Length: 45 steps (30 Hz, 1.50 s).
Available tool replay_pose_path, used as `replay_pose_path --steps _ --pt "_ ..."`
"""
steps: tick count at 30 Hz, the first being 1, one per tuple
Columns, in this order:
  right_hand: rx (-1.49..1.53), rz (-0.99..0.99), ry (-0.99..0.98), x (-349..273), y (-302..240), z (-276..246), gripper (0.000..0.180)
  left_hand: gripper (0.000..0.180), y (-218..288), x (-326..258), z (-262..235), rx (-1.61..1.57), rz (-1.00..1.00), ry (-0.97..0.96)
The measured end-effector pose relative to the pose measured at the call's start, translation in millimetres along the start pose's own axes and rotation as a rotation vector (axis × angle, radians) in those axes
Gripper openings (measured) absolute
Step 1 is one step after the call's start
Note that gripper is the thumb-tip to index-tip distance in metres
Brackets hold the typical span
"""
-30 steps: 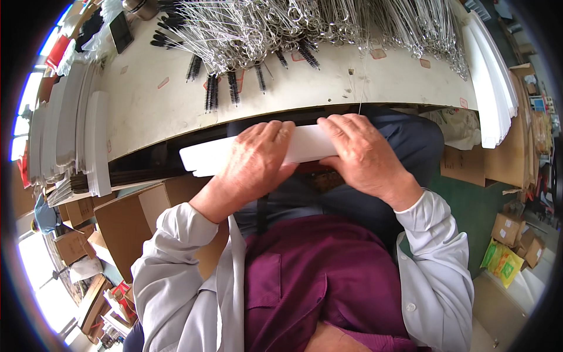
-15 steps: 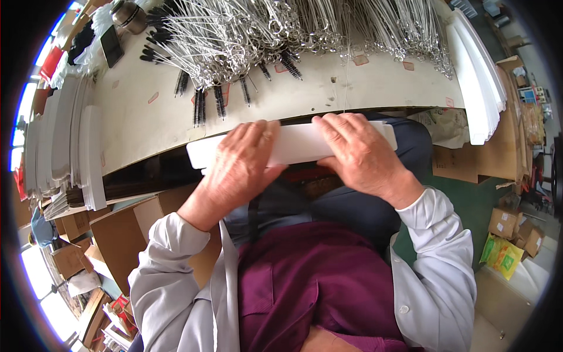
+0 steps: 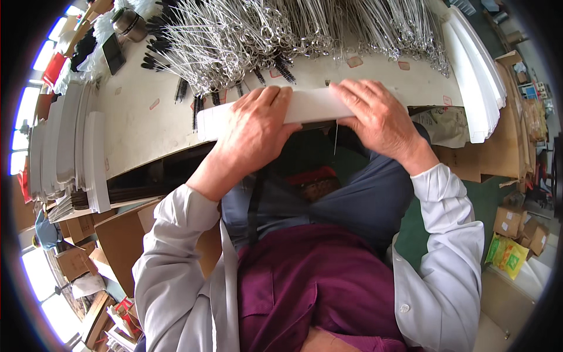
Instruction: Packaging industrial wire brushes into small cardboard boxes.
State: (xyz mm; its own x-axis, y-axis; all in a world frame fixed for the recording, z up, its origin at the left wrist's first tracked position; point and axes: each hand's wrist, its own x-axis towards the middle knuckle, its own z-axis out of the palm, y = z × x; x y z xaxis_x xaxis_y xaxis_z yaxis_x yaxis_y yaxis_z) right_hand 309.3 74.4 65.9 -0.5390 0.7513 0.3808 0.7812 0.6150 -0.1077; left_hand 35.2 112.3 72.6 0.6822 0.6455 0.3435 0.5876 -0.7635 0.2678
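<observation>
Between my two hands is a long, narrow white cardboard box (image 3: 319,104), raised at the table's near edge and tilted slightly up to the right. My left hand (image 3: 257,124) grips it left of its middle, fingers over the top and thumb underneath. Around its right part closes my right hand (image 3: 380,120), which hides that end. A thin pale strand (image 3: 335,141) hangs below the box near my right thumb. Beyond lies a big heap of wire-handled brushes (image 3: 234,53) with looped metal ends; some black bristle heads (image 3: 197,111) point toward me.
Stacks of flat white boxes stand on the left (image 3: 70,141) and right (image 3: 472,76) of the table (image 3: 141,126). A metal flask (image 3: 129,24) and a dark phone-like slab (image 3: 113,54) sit at the far left. Brown cartons (image 3: 126,240) are below on the left.
Both hands have moved up and away from me with the white box, which now overlaps the table's edge. Its right end has risen, and the right hand has shifted a little rightward.
</observation>
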Motion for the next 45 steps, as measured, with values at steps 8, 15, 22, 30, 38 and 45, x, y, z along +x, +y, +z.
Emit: replay_pose_path --steps 8,15,22,30,38,45 --pt "-0.056 -0.016 0.071 1.1 44.3 23.2 0.058 0.053 -4.6 28.3 44.9 -0.015 -0.084 0.047" --pt "-0.018 0.029 0.044 -9.0 41.4 31.2 0.054 0.058 0.2 18.7 63.6 0.075 -0.093 0.082" --pt "0.042 0.05 -0.047 -18.6 38.4 28.9 0.063 0.074 4.3 1.4 64.8 0.105 -0.093 0.061" --pt "-0.133 0.109 -0.067 -45.4 51.0 37.1 0.074 0.076 -20.2 -49.3 54.8 0.247 -0.124 -0.031" --pt "-0.175 0.205 -0.035 -60.8 73.9 24.2 0.074 0.066 -32.1 -56.6 48.8 0.363 -0.03 -0.035" --pt "-0.168 0.146 -0.013 -66.8 67.7 7.1 0.061 0.061 -31.6 -51.7 26.3 0.34 0.065 0.021"
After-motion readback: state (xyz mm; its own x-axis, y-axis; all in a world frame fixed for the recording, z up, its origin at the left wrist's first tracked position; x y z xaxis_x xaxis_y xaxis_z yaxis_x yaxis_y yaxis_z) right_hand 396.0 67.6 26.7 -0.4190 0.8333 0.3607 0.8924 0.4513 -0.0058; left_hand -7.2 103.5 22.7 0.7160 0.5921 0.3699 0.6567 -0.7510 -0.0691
